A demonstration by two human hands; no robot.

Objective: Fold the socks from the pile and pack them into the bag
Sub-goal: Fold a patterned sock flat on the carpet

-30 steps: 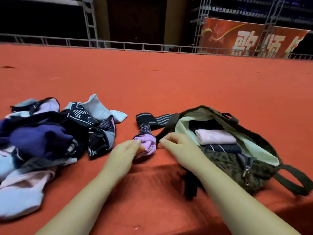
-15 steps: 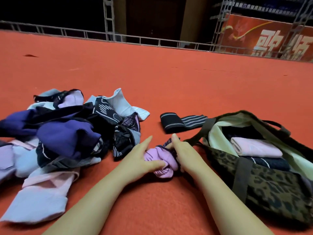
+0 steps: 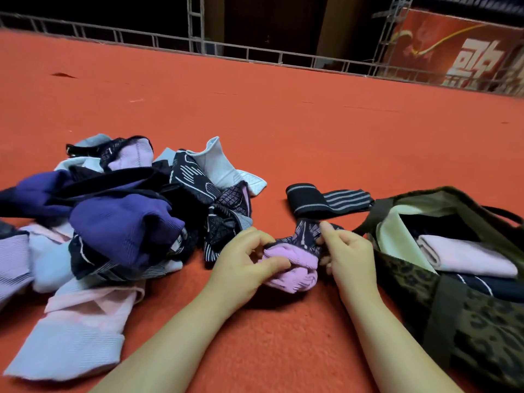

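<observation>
- A pile of socks (image 3: 113,222) lies at the left on the red carpet (image 3: 283,123): purple, light blue, pink and black patterned ones tangled together, with a pale blue and pink sock (image 3: 76,333) spread flat at the near edge.
- The left hand (image 3: 241,268) pinches the lilac end of a lilac and black patterned sock (image 3: 295,262), thumb on top, fingers curled behind; its grip is closed on the fabric.
- The right hand (image 3: 348,256) holds the dark patterned part of the same sock, fingers curled round it, so both grips hold one sock just above the carpet, between pile and bag.
- A black sock with grey stripes (image 3: 329,201) lies folded just behind the hands.
- At the right, an open leopard-print bag (image 3: 467,321) holds a folded pink sock (image 3: 467,256) above dark folded ones.
</observation>
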